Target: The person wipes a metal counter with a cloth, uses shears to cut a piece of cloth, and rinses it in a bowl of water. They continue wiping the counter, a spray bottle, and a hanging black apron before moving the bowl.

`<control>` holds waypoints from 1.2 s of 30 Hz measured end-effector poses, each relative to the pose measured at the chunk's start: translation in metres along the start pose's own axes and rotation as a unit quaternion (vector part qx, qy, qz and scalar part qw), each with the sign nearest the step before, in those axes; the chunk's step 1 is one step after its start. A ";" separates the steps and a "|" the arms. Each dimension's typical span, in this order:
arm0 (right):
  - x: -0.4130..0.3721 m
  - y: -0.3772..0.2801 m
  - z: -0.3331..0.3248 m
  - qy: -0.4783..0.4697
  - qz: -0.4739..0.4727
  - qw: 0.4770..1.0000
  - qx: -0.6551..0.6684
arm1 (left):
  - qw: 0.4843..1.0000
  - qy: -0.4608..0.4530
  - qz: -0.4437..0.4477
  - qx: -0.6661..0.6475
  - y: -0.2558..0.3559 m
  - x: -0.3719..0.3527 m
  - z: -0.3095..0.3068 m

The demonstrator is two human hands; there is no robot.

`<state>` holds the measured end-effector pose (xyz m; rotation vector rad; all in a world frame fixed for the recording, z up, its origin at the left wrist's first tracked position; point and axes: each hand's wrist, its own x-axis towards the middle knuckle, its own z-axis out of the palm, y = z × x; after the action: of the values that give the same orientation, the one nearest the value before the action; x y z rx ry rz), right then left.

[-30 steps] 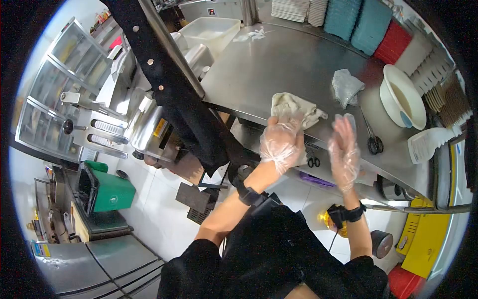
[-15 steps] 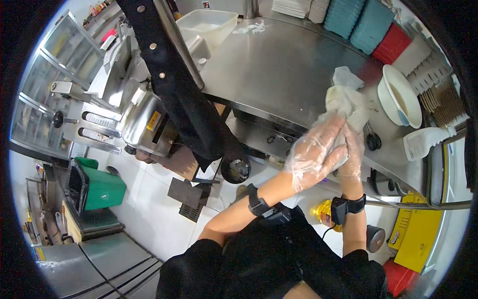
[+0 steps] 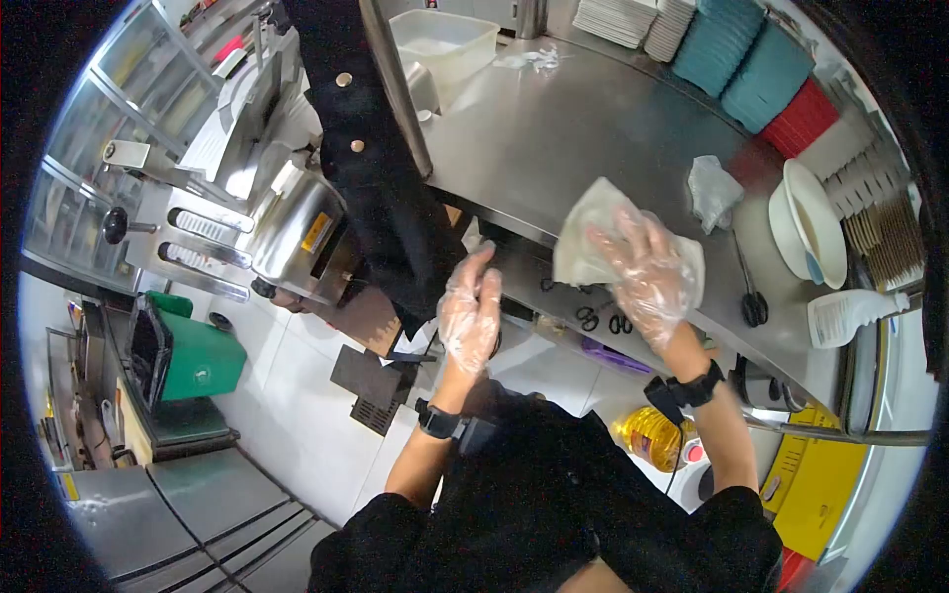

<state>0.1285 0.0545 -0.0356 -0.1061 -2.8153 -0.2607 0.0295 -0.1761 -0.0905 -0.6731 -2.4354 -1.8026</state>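
My right hand (image 3: 647, 272), in a clear plastic glove, lies flat with spread fingers on a pale cloth (image 3: 583, 232) at the front edge of the steel counter (image 3: 554, 128). My left hand (image 3: 470, 316), also gloved, hangs off the counter below its edge, fingers loosely together and holding nothing. It is near a black garment (image 3: 381, 168) that hangs from a pole. Both wrists carry black bands.
On the counter lie a crumpled plastic glove (image 3: 714, 190), a white bowl (image 3: 811, 227), a whisk (image 3: 749, 292) and a spray bottle (image 3: 850, 311). Stacked teal and red trays (image 3: 756, 64) stand at the back. Scissors (image 3: 603, 318) lie on the lower shelf. A green bin (image 3: 183, 356) stands on the floor.
The cloth went from between both hands at the right to flat on the counter edge under my right hand. My left hand let go and dropped away to the left.
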 end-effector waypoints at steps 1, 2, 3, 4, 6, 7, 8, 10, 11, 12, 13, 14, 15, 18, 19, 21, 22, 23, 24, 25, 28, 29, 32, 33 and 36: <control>0.014 -0.013 0.001 0.006 -0.012 1.000 -0.008 | 1.000 0.020 0.002 -0.005 -0.004 0.001 -0.003; 0.029 -0.026 0.002 0.012 -0.023 1.000 -0.016 | 0.999 0.029 -0.020 -0.019 -0.009 0.001 -0.005; 0.045 -0.036 0.005 -0.007 -0.035 0.999 -0.023 | 0.999 0.031 -0.021 -0.018 -0.009 0.002 -0.008; 0.061 -0.043 0.017 0.048 -0.059 0.996 -0.055 | 0.999 0.042 -0.014 -0.021 -0.007 0.003 -0.012; 0.093 -0.053 0.061 0.093 -0.072 0.952 0.281 | 0.998 0.049 -0.024 -0.028 -0.004 0.003 -0.019; 0.109 -0.058 0.080 0.101 -0.071 0.782 0.611 | 0.998 0.049 -0.025 -0.026 -0.008 0.004 -0.021; 0.123 -0.065 0.076 0.059 -0.125 0.940 0.313 | 0.997 0.062 -0.013 -0.045 -0.013 0.003 -0.022; 0.143 -0.091 0.061 -0.013 -0.100 0.994 0.050 | 0.994 0.072 -0.017 -0.079 -0.024 0.001 -0.025; 0.150 -0.105 0.055 -0.036 -0.032 0.991 0.121 | 0.994 0.070 -0.019 -0.077 -0.024 0.002 -0.028; 0.158 -0.112 0.070 0.020 -0.014 0.988 0.155 | 0.994 0.065 -0.023 -0.080 -0.021 0.003 -0.030; 0.157 -0.113 0.084 0.017 -0.012 0.987 0.157 | 0.994 0.059 -0.029 -0.082 -0.018 0.004 -0.032; 0.156 -0.114 0.078 0.018 -0.053 0.994 0.090 | 0.995 0.062 -0.025 -0.078 -0.017 0.004 -0.032; 0.153 -0.112 0.072 0.018 -0.094 0.995 0.022 | 0.994 0.057 -0.024 -0.087 -0.015 0.005 -0.032; 0.141 -0.096 0.058 -0.038 -0.138 0.990 -0.005 | 0.997 0.032 -0.020 -0.064 -0.010 0.004 -0.034; 0.131 -0.082 0.059 0.001 -0.167 0.986 -0.022 | 0.998 0.030 -0.017 -0.061 -0.009 0.004 -0.032; 0.106 -0.058 0.038 0.042 -0.245 0.963 -0.108 | 0.994 0.046 -0.008 -0.096 -0.023 0.002 -0.025; 0.094 -0.048 0.030 -0.020 -0.237 0.967 -0.090 | 0.996 0.040 -0.008 -0.084 -0.026 0.001 -0.024; 0.082 -0.035 0.035 -0.018 -0.226 0.971 -0.078 | 0.997 0.034 -0.007 -0.073 -0.027 0.001 -0.023; 0.069 -0.022 0.028 -0.041 -0.227 0.970 -0.079 | 0.997 0.033 -0.006 -0.074 -0.025 0.001 -0.022; 0.056 -0.009 0.022 -0.064 -0.228 0.968 -0.080 | 0.998 0.028 -0.001 -0.058 -0.022 0.000 -0.022; 0.005 0.030 0.019 0.029 -0.226 0.955 -0.191 | 0.999 0.017 0.009 -0.033 -0.026 -0.001 -0.020; -0.008 0.041 0.015 0.033 -0.227 0.958 -0.172 | 1.000 0.012 0.014 -0.024 -0.027 -0.001 -0.019; -0.021 0.052 -0.018 -0.013 -0.214 0.973 -0.088 | 0.999 0.002 0.005 -0.042 -0.021 0.001 -0.016; -0.019 0.054 -0.026 -0.010 -0.180 0.983 -0.041 | 0.999 0.003 0.010 -0.045 -0.017 0.005 -0.012; -0.004 0.053 -0.032 -0.013 -0.105 0.994 0.034 | 0.989 0.018 0.145 0.040 0.009 0.022 -0.002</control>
<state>0.1477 0.0999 0.0022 0.2041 -2.8580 -0.2121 0.0123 -0.1693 -0.0757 -0.9223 -2.2344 -1.5842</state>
